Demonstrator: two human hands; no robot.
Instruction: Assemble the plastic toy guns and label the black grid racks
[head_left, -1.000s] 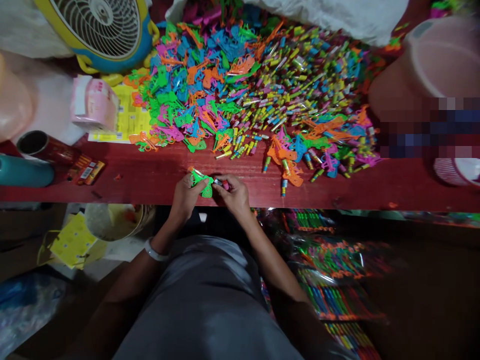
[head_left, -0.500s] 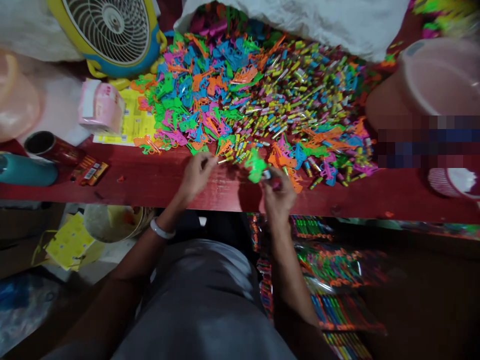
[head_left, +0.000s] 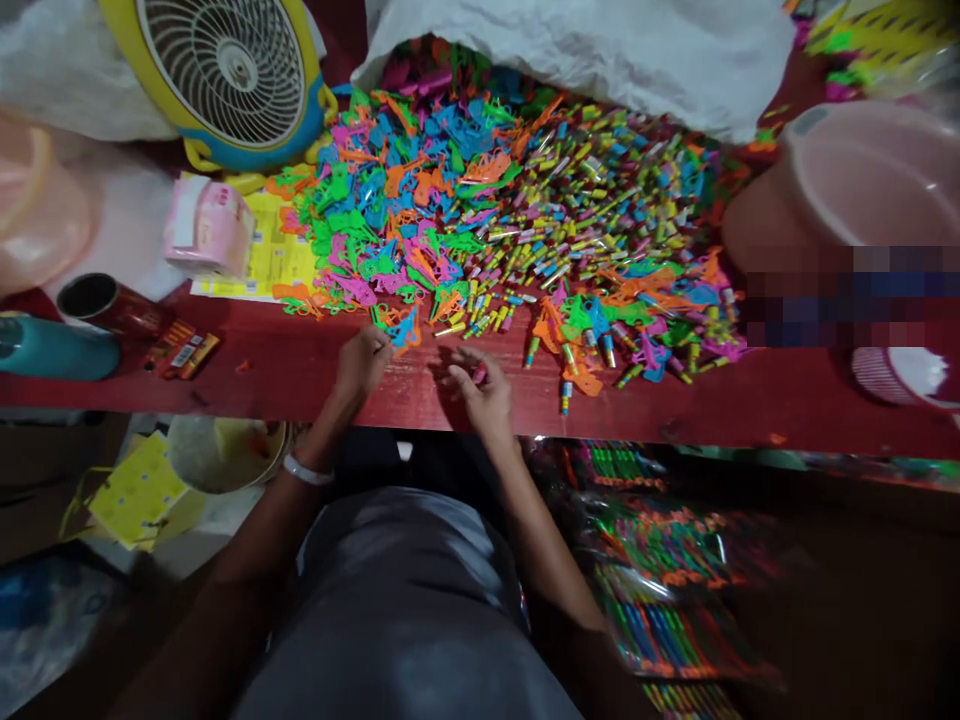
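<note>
Left hand [head_left: 363, 368]: mid-frame, left of center, fingertips at the blue toy [head_left: 406, 328]; whether they grip it, I cannot tell.
Right hand [head_left: 491, 400]: just right of it, apart from the left hand, fingers closed around a small red piece [head_left: 480, 374], mostly hidden.
Blue toy: center of the frame, by the near edge of the pile, with orange showing against it.
Toys [head_left: 375, 200]: green, blue, pink and orange, heaped at upper center.
Tubes [head_left: 585, 210]: strewn right of the toys, mostly yellow, blue and pink.
Mixed heap [head_left: 637, 310]: toys and tubes together, right of center.
Tabletop [head_left: 300, 365]: red, running across the middle of the frame.
Fan [head_left: 240, 70]: upper left, above the tissue pack [head_left: 210, 225].
Sack [head_left: 600, 55]: white, top center, behind the pile.
Tub [head_left: 847, 180]: pink, upper right.
Bags [head_left: 667, 540]: clear, filled with colored pieces, lower right, below the tabletop.
</note>
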